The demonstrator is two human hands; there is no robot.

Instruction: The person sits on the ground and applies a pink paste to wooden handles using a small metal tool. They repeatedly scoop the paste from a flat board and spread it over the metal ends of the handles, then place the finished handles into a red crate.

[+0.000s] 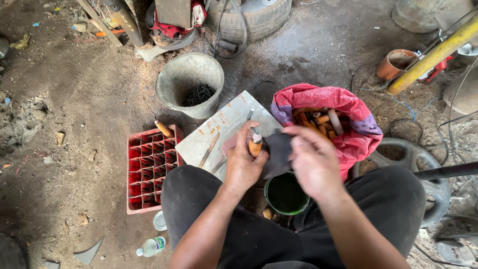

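The left hand [242, 162] has its grip closed around a wooden-handled tool [255, 142], fingers wrapped about the orange-brown handle. The tool's long axis runs nearly upright in the view, leaning a little to the left at the top, where its thin metal shaft points away from the person toward the pale board [219, 132]; the handle's butt points back toward the person's lap. The tool sits in front of the knees, above the board's near edge and just left of the green tin [285, 193]. The right hand [313, 159] is pinched shut on a dark cloth [278, 152], which hangs between the two hands and touches the tool's handle; the right hand is somewhat blurred. The green tin, holding dark liquid, stands on the floor between the person's legs, just below the cloth. On the board lie two more slim tools [209, 149], slanted. A red crate [149, 169] with square cells stands left of the board, one wooden-handled piece [163, 128] resting on its far corner. Behind the board is a grey bucket [189, 84] with dark coiled metal inside, and to the right a pink sack [343, 119] open on a heap of wooden handles. A plastic bottle [152, 246] lies on the dirt floor near the left knee.
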